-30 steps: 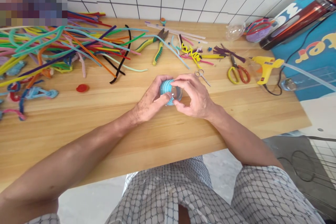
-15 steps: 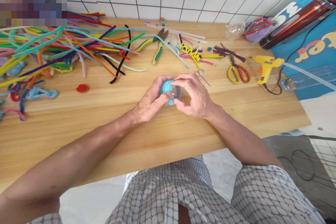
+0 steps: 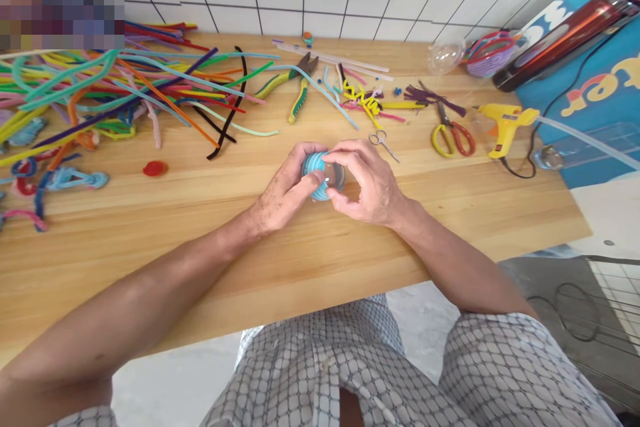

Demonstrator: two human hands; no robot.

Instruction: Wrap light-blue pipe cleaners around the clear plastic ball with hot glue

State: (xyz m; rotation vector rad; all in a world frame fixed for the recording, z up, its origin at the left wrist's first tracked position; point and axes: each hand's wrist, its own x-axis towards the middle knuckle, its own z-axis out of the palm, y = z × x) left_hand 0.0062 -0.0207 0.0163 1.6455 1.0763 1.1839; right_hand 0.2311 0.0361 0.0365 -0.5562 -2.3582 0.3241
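Observation:
Between my hands is a clear plastic ball (image 3: 336,177) whose left part shows light blue coiled bands. My left hand (image 3: 287,187) grips its left side, thumb pressed across the blue bands. On the other side my right hand (image 3: 369,181) curves round the clear half, its thumb and fingertips touching the ball near its middle. Whether the blue coil lies inside or outside the shell I cannot tell. A red cap-like piece (image 3: 155,168) lies left of my left hand, and small scissors (image 3: 384,143) rest beyond my right hand.
Many coloured pipe cleaners (image 3: 165,83) are heaped on the left of the wooden table (image 3: 320,260). Pliers (image 3: 300,87), red-and-yellow scissors (image 3: 451,137) and a yellow glue gun (image 3: 510,125) lie toward the back. A clear ball (image 3: 444,59) stands near the tiled wall.
Both hands keep hold of the ball with almost the same grip. The whole view has shifted very slightly; nothing else has visibly moved.

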